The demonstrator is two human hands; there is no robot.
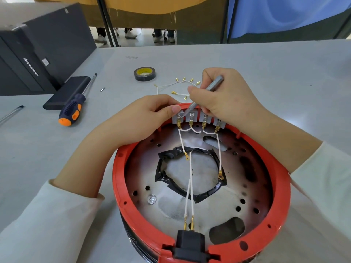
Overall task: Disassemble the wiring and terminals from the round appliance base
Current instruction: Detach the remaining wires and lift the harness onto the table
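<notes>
The round appliance base [281,194], red-rimmed with a metal plate inside, stands in front of me. A row of grey terminal blocks [198,118] with brass connectors sits at its far rim. White wires [190,186] run from them to a black socket [190,243] at the near rim. My left hand [144,120] grips the far rim, thumb against the leftmost block. My right hand [226,97] holds a grey metal tool [207,92] like a pen, its tip on the leftmost terminal.
Loose white wires with brass terminals [180,86] lie on the grey table beyond the base, near a roll of black tape [144,73]. A blue-orange screwdriver [74,109], a flat black device [66,93] and a black computer case [38,48] are at the left.
</notes>
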